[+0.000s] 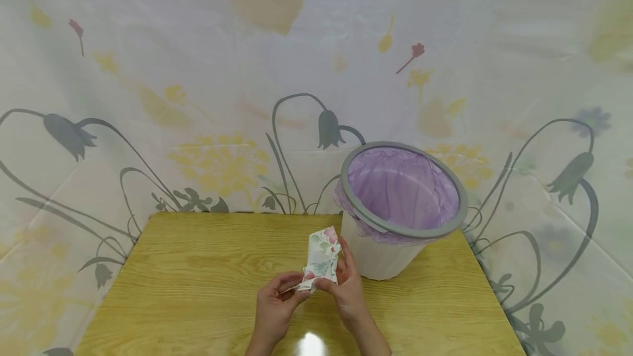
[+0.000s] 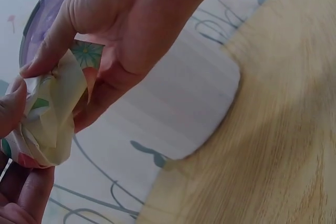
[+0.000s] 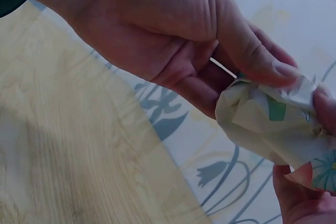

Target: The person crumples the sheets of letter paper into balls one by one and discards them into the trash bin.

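Both hands hold a crumpled, folded piece of white paper with pink and green floral print, low over the table. My left hand pinches its lower left corner between thumb and fingers. From the right, my right hand grips it, thumb on the near face and fingers behind. In the left wrist view the paper looks bunched in creased layers. The right wrist view shows the same wrinkled paper between the thumbs and fingers of both hands. Whether anything is inside it is hidden.
A white trash bin with a grey rim stands just right of my right hand, toward the back. A purple plastic bag lines it. The wooden table ends at a flower-printed cloth backdrop.
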Tool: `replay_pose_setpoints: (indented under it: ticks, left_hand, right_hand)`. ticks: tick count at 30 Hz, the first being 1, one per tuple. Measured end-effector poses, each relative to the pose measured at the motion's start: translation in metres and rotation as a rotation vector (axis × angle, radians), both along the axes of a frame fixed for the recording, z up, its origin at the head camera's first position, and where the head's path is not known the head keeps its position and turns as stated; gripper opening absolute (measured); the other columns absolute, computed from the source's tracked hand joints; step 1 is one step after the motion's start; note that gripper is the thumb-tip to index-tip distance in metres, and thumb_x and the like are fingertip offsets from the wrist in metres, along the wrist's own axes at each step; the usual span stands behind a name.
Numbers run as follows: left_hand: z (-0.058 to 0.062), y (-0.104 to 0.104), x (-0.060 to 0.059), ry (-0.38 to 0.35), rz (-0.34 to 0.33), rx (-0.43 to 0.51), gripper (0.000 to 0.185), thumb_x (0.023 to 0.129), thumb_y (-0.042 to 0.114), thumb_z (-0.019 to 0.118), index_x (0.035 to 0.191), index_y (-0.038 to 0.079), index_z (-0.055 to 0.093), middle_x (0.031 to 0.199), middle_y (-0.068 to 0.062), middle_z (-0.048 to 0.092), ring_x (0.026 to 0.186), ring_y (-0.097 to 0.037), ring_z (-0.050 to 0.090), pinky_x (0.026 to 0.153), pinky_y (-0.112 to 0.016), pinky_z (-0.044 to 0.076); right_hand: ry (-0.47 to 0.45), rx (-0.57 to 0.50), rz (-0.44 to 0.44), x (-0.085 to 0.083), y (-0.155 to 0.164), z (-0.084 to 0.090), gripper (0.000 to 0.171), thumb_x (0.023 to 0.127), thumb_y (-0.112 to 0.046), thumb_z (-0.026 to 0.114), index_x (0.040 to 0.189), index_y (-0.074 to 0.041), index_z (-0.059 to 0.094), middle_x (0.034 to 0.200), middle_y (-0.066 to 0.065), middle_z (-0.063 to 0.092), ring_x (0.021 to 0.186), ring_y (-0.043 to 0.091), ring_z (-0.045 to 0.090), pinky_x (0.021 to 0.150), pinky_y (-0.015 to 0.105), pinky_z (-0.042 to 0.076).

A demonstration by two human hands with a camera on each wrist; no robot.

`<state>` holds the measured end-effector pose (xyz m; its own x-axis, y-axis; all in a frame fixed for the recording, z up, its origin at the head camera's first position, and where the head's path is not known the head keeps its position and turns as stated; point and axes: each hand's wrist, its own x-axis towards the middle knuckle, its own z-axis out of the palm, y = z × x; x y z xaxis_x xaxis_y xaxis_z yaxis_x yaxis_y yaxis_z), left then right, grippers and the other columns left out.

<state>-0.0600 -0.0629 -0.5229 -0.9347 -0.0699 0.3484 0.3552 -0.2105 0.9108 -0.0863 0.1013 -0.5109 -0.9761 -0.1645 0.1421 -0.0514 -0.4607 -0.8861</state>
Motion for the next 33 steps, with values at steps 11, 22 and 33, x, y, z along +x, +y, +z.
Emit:
replay_pose_setpoints:
  ticks: [11,22,33]
  left_hand:
    - [0.002,0.006,-0.001,-0.062,0.083,0.021,0.032,0.074,-0.013,0.078,0.105,-0.011,0.067,0.103,-0.025,0.067,0.093,-0.019,0.071,0.076,-0.035,0.059]
    - [0.003,0.005,-0.004,0.027,0.088,-0.037,0.045,0.071,-0.012,0.081,0.113,-0.008,0.066,0.119,-0.025,0.063,0.113,-0.021,0.063,0.077,-0.033,0.059]
    - [-0.001,-0.012,-0.01,0.13,-0.295,-0.061,0.043,0.084,-0.012,0.071,0.124,-0.002,0.063,0.145,-0.027,0.047,0.137,-0.021,0.045,0.098,-0.033,0.05]
  right_hand:
    - [-0.02,0.084,-0.148,0.001,-0.008,0.001,0.052,0.08,0.015,0.072,0.127,0.017,0.052,0.108,0.007,0.071,0.098,0.019,0.069,0.081,0.028,0.058]
    - [-0.014,0.078,-0.238,0.0,-0.011,0.0,0.026,0.078,0.011,0.077,0.089,-0.013,0.076,0.09,-0.001,0.072,0.084,0.012,0.069,0.071,0.024,0.058]
    - [-0.145,-0.094,-0.106,0.004,-0.007,-0.003,0.037,0.089,0.013,0.062,0.102,-0.02,0.073,0.1,-0.001,0.071,0.09,0.012,0.068,0.078,0.025,0.057]
